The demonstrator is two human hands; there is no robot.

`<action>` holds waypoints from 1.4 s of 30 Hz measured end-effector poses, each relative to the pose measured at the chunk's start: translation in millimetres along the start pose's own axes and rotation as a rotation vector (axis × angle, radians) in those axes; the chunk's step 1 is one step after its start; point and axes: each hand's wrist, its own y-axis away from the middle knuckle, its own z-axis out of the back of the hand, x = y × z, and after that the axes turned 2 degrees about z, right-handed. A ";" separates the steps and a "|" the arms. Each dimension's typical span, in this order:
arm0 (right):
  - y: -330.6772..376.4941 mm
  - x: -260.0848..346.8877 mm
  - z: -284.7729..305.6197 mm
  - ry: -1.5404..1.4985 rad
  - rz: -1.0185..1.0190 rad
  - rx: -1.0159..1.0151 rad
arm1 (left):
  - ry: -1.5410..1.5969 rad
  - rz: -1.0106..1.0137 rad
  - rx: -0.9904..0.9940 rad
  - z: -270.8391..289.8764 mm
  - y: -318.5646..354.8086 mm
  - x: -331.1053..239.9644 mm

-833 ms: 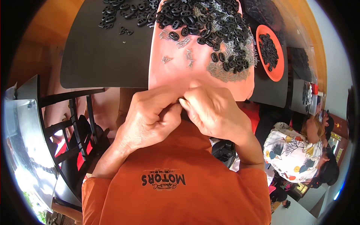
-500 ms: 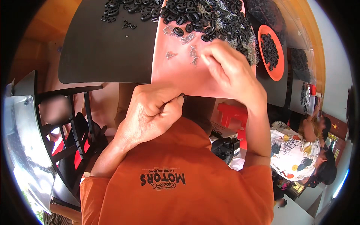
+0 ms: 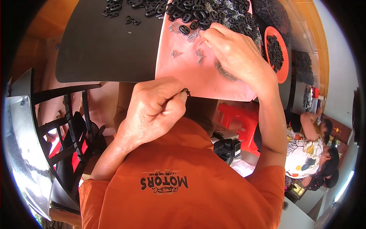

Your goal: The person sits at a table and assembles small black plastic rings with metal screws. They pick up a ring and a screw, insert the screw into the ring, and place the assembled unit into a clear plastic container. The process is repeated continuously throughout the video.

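Note:
My left hand (image 3: 152,110) is closed in front of the table's near edge, with a small black plastic piece (image 3: 186,92) pinched between thumb and forefinger, mostly covered. Over the pink sheet (image 3: 179,80), my right hand (image 3: 242,55) has its thumb and fingertips together beside the pile. Whatever those fingertips hold is hidden. Black oval cord-lock pieces with two holes (image 3: 184,29) are heaped at the far side of the sheet. Small metal springs (image 3: 199,56) lie in little clusters, and more springs (image 3: 227,73) show below my right palm.
The dark tabletop (image 3: 103,49) extends left, with more black pieces (image 3: 133,20) at its far edge. A red-orange oval tray (image 3: 283,72) of small black parts stands right. A red stool (image 3: 244,122) is below the table, a black chair (image 3: 68,95) left. People sit at right.
My right hand has moved slightly farther away toward the heap, uncovering springs below its palm. My left hand stays nearly in place, still pinching the black piece.

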 end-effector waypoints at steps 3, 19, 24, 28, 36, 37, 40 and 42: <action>2.2 -2.8 2.4 -0.023 0.005 -0.013 | 0.001 -0.002 -0.010 2.1 1.1 1.0; -2.9 2.8 8.7 -0.019 0.089 0.115 | -0.096 -0.186 -0.058 3.3 1.9 9.0; -6.9 14.4 2.0 -0.080 0.124 -0.028 | -0.010 -0.212 -0.149 -4.8 2.8 2.7; 3.2 3.8 -2.5 -0.168 0.047 -0.070 | 0.078 -0.175 -0.130 -17.5 -0.8 3.7; 37.6 15.1 11.1 -0.645 -0.098 -0.253 | 0.105 -0.148 -0.261 -16.6 -22.3 -3.8; 38.5 21.6 13.9 -0.581 -0.058 -0.222 | 0.124 -0.123 -0.246 -16.3 -20.8 -6.4; 32.7 47.5 15.6 -0.347 0.074 -0.287 | 0.128 -0.097 -0.214 -18.1 -16.3 -13.8; 36.2 54.6 16.7 -0.305 0.048 -0.289 | 0.106 -0.086 -0.190 -20.5 -15.5 -17.3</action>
